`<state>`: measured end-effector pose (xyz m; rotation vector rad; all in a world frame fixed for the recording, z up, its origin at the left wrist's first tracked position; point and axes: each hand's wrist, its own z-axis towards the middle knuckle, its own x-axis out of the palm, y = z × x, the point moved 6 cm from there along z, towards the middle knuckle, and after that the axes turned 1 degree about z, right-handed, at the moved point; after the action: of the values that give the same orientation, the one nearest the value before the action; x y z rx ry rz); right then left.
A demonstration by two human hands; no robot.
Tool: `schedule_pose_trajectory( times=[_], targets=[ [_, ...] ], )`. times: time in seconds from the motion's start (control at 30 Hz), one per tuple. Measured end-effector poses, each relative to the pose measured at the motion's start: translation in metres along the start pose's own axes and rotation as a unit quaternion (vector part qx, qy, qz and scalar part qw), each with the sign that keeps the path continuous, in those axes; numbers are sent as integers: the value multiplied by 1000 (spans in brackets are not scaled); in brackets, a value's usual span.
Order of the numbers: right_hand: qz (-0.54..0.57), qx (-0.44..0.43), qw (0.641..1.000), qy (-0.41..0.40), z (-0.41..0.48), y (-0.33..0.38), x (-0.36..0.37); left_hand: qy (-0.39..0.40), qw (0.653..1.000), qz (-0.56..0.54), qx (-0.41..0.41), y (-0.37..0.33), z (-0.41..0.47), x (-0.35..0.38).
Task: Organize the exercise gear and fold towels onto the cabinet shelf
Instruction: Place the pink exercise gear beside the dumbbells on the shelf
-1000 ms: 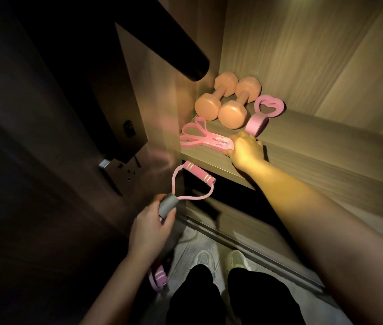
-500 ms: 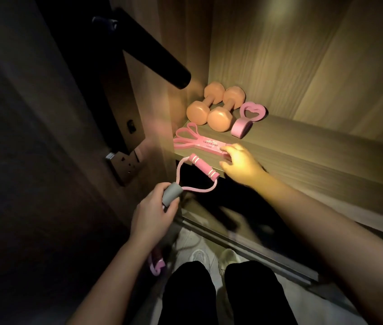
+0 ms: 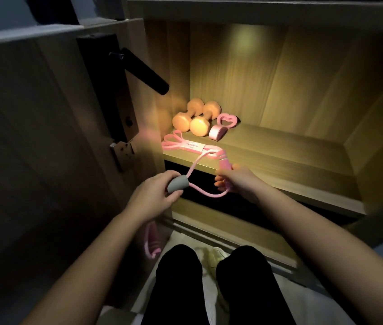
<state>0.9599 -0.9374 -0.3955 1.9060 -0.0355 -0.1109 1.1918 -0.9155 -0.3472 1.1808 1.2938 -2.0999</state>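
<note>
I hold a pink figure-eight resistance tube (image 3: 205, 193) in front of the lit cabinet shelf (image 3: 279, 170). My left hand (image 3: 153, 195) grips its grey centre piece (image 3: 178, 183). My right hand (image 3: 238, 181) grips one pink foam handle (image 3: 225, 160) at the shelf's front edge. The other pink handle (image 3: 152, 241) hangs below my left wrist. On the shelf's left end lie two orange dumbbells (image 3: 196, 118), a pink heart-shaped ring (image 3: 223, 125) and a flat pink band (image 3: 185, 145).
A wooden door (image 3: 45, 137) with a black lever handle (image 3: 145, 71) stands open at the left, close to the shelf. A dark lower compartment (image 3: 209, 184) lies beneath the shelf. My dark-trousered knees (image 3: 209, 277) and white shoes are at the bottom.
My right hand left the flat pink band on the shelf and took hold of the tube's pink handle. The view has pulled back and tilted upward.
</note>
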Motion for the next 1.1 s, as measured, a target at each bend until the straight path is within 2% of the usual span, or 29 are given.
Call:
schedule_pose_trajectory(
  times=[0.1, 0.17, 0.33, 0.4, 0.5, 0.6, 0.63, 0.67, 0.7, 0.73, 0.77, 0.8, 0.97, 1.1],
  targets=[
    [-41, -19, 999, -6, -10, 14, -15, 81, 996, 23, -1, -3, -5, 2],
    [-63, -14, 998, -14, -16, 18, -26, 134, 990, 27, -36, 1, -7, 8],
    [-28, 11, 992, -121, -28, 7, -81, 272, 951, 8, -145, 43, -22, 19],
    [12, 29, 989, -146, -33, -3, -100, 244, 954, -34, -173, 61, -28, 17],
    [69, 41, 983, -164, -38, -17, -113, 150, 957, -111, -222, 80, -32, 19],
    [90, 47, 981, -166, -40, -26, -113, 51, 944, -137, -297, 97, -37, 25],
    [93, 49, 981, -166, -40, -28, -111, 8, 924, -178, -339, 101, -40, 26],
    [99, 53, 980, -165, -40, -31, -110, -31, 884, -253, -392, 105, -45, 29],
    [109, 58, 979, -163, -40, -34, -108, -55, 823, -354, -441, 106, -50, 36],
    [123, 64, 977, -160, -40, -36, -106, -56, 758, -445, -474, 104, -53, 46],
    [134, 68, 976, -156, -40, -39, -104, -45, 713, -497, -493, 102, -55, 53],
    [137, 70, 976, -154, -39, -40, -103, -32, 697, -512, -501, 102, -56, 58],
    [40, 60, 981, -181, -47, -43, -114, -72, 736, -424, -522, 122, -59, 54],
    [-61, 72, 980, -175, -59, -51, -130, -101, 732, -423, -524, 134, -59, 48]
  ],
)
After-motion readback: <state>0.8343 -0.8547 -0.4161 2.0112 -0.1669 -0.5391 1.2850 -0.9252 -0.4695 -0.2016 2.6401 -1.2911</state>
